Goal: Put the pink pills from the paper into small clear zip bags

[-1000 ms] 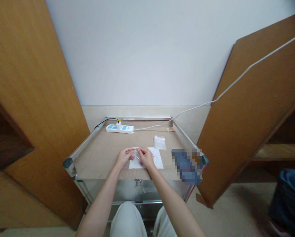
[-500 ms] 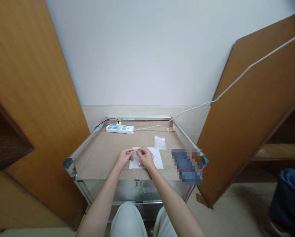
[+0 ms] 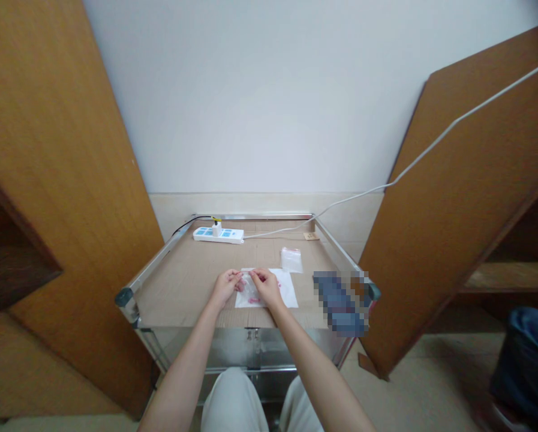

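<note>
My left hand and my right hand are close together over a white sheet near the front of the table. Fingertips of both hands pinch the upper edge of a small clear plastic bag, one hand at each side. Small pink-red pieces show on the sheet below or through the bag; I cannot tell which. Just beyond the sheet's right corner lie more clear plastic bags, apart from my hands.
A white power strip with a plug stands at the back left of the cardboard-covered table. Its white cable runs off to the upper right. A blurred-out dark item lies at the right. Someone's leg shows far right.
My fingertips have drawn slightly apart, and more of the bag's upper edge shows between them. Everything else on the table stays put.
</note>
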The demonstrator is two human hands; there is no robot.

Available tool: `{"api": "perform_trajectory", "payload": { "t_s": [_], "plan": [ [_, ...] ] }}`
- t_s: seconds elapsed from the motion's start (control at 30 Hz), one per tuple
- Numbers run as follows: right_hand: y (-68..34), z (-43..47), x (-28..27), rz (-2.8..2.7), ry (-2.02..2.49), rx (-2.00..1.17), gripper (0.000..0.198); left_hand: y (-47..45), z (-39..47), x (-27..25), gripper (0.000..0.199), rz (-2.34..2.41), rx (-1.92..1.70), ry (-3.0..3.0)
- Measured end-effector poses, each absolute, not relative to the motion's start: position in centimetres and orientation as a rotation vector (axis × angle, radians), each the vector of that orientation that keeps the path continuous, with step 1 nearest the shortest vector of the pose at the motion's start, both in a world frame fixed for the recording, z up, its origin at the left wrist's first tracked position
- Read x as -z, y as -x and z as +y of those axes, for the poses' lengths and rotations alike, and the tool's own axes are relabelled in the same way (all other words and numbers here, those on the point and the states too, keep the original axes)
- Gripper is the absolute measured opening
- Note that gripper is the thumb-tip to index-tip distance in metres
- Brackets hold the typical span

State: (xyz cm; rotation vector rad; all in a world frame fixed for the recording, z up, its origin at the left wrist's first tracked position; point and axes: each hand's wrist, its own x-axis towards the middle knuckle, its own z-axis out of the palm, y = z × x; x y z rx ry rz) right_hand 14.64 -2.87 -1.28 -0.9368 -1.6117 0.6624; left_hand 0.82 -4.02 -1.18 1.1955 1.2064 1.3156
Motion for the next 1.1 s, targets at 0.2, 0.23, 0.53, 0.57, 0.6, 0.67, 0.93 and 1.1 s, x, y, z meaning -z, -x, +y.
{"api": "perform_trajectory", "payload": {
  "t_s": [0.2, 0.23, 0.53, 0.57, 0.6, 0.67, 0.93, 1.1],
  "plan": [
    [-14.7, -3.2, 0.7, -1.607, 0.907, -0.675, 0.026, -0.8, -4.2, 1.0, 0.037, 1.237, -1.315, -1.197],
    [-14.8, -3.3, 0.6, -1.603, 0.906, -0.682, 0.027, -0.8, -4.2, 0.9, 0.038, 1.232, -1.315, -1.198],
    [-14.9, -3.4, 0.3, -1.487, 0.966, -0.691, 0.033, -1.1, -5.0, 0.1, 0.034, 1.107, -1.176, -1.259],
    [-14.9, -3.4, 0.3, -1.475, 0.978, -0.694, 0.033, -1.2, -5.0, 0.0, 0.033, 1.102, -1.171, -1.251],
    [-14.9, -3.4, 0.3, -1.464, 0.988, -0.696, 0.033, -1.2, -5.1, 0.0, 0.032, 1.098, -1.169, -1.245],
    [-15.0, -3.3, 0.4, -1.444, 1.002, -0.689, 0.034, -1.2, -5.1, -0.1, 0.03, 1.095, -1.166, -1.24],
    [-15.0, -3.2, 0.5, -1.374, 0.983, -0.684, 0.033, -1.2, -4.8, -0.1, 0.029, 1.14, -1.318, -1.18],
    [-14.7, -2.9, 0.8, -1.218, 0.937, -0.789, 0.037, -1.0, -3.0, -0.6, 0.029, 1.223, -1.544, -1.091]
  ]
}}
